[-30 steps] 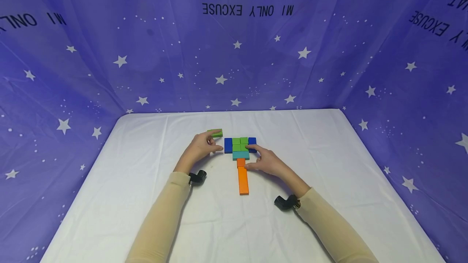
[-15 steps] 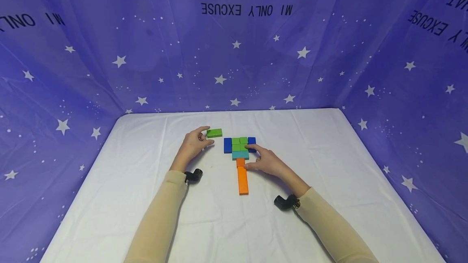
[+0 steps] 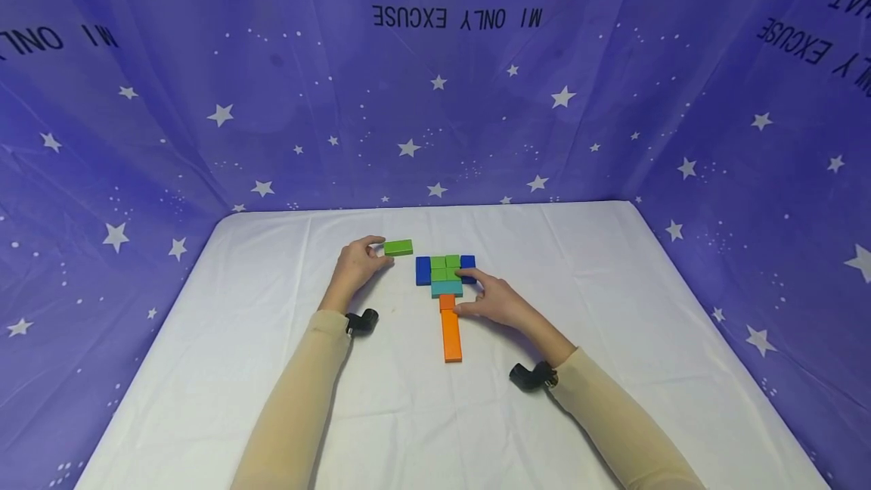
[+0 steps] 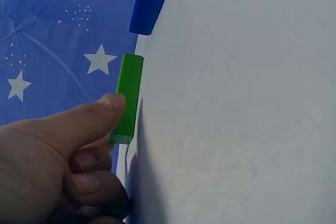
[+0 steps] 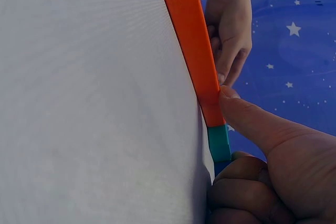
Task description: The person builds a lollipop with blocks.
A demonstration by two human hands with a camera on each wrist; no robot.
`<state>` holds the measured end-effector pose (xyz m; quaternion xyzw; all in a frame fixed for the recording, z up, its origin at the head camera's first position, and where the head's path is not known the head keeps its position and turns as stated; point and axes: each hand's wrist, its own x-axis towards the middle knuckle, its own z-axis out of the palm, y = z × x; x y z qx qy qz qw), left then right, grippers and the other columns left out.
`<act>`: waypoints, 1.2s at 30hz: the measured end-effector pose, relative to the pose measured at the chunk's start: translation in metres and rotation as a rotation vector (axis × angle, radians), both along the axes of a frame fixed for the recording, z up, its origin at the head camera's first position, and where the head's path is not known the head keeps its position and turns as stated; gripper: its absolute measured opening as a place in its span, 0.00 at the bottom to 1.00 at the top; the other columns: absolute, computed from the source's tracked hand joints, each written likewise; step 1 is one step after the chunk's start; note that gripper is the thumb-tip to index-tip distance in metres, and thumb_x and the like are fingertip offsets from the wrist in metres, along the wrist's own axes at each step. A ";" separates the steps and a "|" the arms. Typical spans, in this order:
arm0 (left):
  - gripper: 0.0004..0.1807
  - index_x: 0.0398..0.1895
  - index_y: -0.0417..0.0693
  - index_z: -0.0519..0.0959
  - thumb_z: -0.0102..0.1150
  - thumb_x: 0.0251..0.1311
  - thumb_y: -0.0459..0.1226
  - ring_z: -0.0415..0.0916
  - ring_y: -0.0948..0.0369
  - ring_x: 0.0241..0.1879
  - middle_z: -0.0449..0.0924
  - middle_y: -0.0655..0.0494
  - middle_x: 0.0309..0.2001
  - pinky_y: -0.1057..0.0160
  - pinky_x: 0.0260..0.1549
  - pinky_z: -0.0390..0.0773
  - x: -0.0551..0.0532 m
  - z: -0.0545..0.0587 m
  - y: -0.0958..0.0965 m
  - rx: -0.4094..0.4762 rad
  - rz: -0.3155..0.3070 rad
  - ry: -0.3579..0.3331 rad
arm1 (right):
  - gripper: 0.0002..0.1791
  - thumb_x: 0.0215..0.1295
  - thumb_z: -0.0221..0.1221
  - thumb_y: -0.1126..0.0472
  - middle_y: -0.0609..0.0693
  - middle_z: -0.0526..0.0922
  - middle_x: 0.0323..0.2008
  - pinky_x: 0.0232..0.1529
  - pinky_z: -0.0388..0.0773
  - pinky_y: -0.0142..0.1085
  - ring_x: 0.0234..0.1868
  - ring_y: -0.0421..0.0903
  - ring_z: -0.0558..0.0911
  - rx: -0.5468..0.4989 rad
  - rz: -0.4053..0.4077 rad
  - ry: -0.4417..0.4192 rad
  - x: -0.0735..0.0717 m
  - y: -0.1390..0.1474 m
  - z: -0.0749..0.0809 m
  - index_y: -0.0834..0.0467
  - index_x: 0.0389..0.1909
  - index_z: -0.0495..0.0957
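At the far left of the blocks, my left hand (image 3: pixel 357 266) pinches a green block (image 3: pixel 398 248) by its left end, thumb and index finger around it. In the left wrist view the thumb lies on this block's face. My right hand (image 3: pixel 502 302) rests at the right side of a flat block arrangement. Its index finger touches the small green blocks (image 3: pixel 438 268), and its thumb touches the small orange block (image 3: pixel 447 302). A blue block (image 3: pixel 423 271) flanks the green ones on the left, another blue block (image 3: pixel 468 261) on the right. A teal block (image 3: pixel 447 289) lies below them.
A long orange block (image 3: pixel 452 336) runs from the small orange one towards the person. The white cloth-covered table (image 3: pixel 544 429) carries everything. Purple starry curtains (image 3: pixel 435 119) stand at the back and sides. A black device sits on each wrist.
My left hand has drawn back leftward from over the green block and now pinches its left end. My right hand and the arrangement have stayed in place.
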<state>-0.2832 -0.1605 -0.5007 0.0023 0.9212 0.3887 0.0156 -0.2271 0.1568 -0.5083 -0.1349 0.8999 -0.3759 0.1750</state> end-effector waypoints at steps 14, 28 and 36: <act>0.22 0.61 0.50 0.86 0.72 0.62 0.41 0.70 0.59 0.27 0.81 0.53 0.32 0.61 0.30 0.69 0.001 0.001 0.002 0.012 0.030 0.017 | 0.47 0.60 0.75 0.42 0.45 0.68 0.24 0.35 0.65 0.39 0.27 0.43 0.70 -0.015 0.005 -0.006 -0.001 0.000 0.000 0.44 0.79 0.68; 0.20 0.59 0.49 0.87 0.71 0.65 0.40 0.64 0.63 0.21 0.74 0.56 0.27 0.65 0.22 0.65 0.002 0.003 0.006 0.116 0.044 0.050 | 0.47 0.59 0.75 0.42 0.46 0.72 0.25 0.36 0.67 0.40 0.28 0.44 0.73 -0.006 0.003 0.001 -0.001 0.001 -0.002 0.44 0.79 0.68; 0.18 0.59 0.51 0.88 0.70 0.67 0.41 0.63 0.63 0.22 0.75 0.57 0.29 0.66 0.22 0.64 -0.004 0.006 0.016 0.207 0.028 0.089 | 0.47 0.60 0.75 0.42 0.44 0.70 0.22 0.35 0.66 0.39 0.26 0.43 0.72 -0.008 -0.002 -0.006 0.000 0.000 -0.001 0.43 0.79 0.68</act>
